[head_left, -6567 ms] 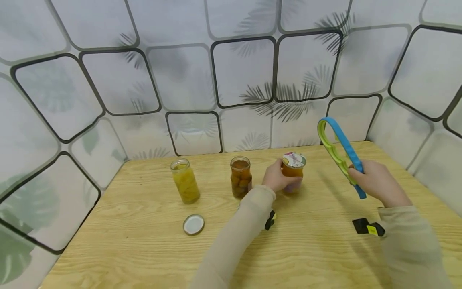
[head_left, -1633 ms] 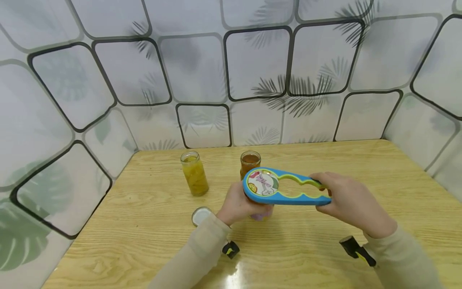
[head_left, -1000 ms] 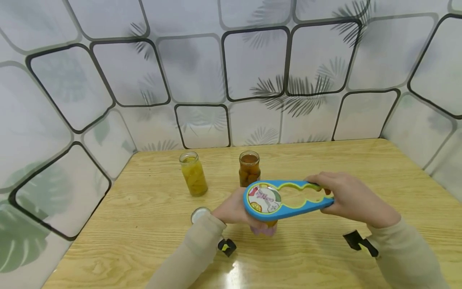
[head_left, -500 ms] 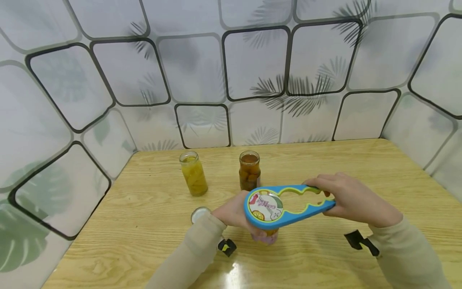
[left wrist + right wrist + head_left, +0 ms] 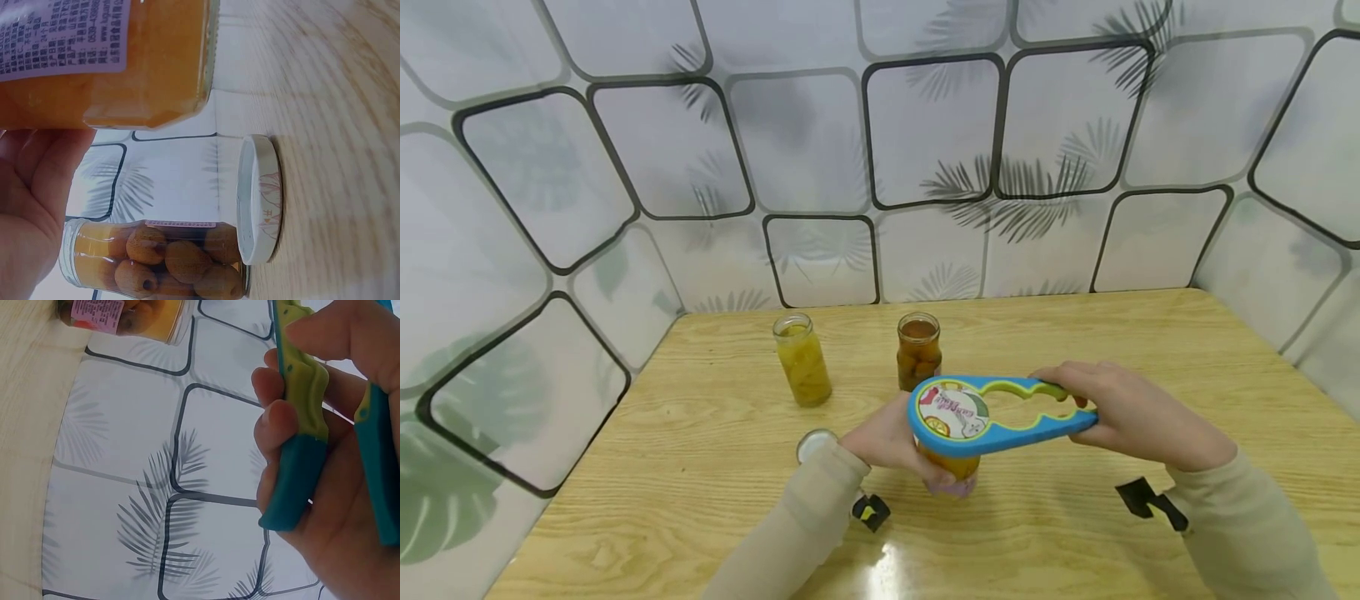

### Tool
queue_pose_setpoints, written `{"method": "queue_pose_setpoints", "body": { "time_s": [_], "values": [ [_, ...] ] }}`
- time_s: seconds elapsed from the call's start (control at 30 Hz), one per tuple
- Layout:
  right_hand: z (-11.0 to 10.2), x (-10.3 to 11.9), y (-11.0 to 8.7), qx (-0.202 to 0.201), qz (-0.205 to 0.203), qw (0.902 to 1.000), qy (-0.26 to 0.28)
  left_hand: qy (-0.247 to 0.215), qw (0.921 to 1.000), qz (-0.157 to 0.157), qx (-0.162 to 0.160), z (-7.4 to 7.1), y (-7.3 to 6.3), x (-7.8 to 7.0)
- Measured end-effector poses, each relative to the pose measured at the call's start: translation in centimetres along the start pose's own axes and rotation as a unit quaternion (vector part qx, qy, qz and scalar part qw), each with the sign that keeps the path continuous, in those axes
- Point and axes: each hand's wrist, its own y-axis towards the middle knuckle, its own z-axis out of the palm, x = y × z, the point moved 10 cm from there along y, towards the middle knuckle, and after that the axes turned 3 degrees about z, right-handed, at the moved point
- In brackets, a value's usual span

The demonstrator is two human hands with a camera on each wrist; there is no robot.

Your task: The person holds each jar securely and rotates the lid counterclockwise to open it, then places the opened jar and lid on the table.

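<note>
In the head view my left hand [image 5: 891, 442] grips a glass jar [image 5: 961, 468] of orange fruit. Its printed lid [image 5: 953, 410] sits within the round end of a blue and green jar opener [image 5: 1000, 439]. My right hand [image 5: 1138, 417] holds the opener's two handles, fingers curled round them, as the right wrist view shows at the green grip [image 5: 303, 400]. In the left wrist view the jar's base [image 5: 169, 94] appears raised above the table. Behind it stands an open jar of brown fruit [image 5: 917, 358]; further left, an open jar of yellow fruit [image 5: 805, 367].
A loose lid [image 5: 814, 444] lies on the wooden table [image 5: 647, 500], partly hidden by my left sleeve. Black straps with small yellow marks hang at both wrists, one strap [image 5: 871, 512] by the left. A patterned backdrop [image 5: 820, 142] rises behind the table.
My left hand has brought the orange jar from the back right to the front middle. The opener, earlier held up alone, now encircles its lid. Lately the pair has dipped and risen slightly.
</note>
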Motion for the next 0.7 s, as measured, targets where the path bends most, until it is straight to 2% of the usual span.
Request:
{"method": "queue_pose_setpoints", "body": {
  "time_s": [0.27,0.53,0.7],
  "values": [
    [0.5,-0.5,0.1,0.021,0.019,0.9996,0.002,-0.005,0.9998,-0.019,-0.007,-0.2,-0.2,0.4],
    [0.6,-0.6,0.0,0.022,0.021,0.9995,0.001,-0.002,0.9993,-0.036,-0.015,-0.1,0.0,-1.6],
    [0.8,-0.7,0.1,0.031,0.028,0.9991,0.006,-0.008,0.9987,-0.047,-0.018,-0.1,0.0,-1.8]
  ]
}}
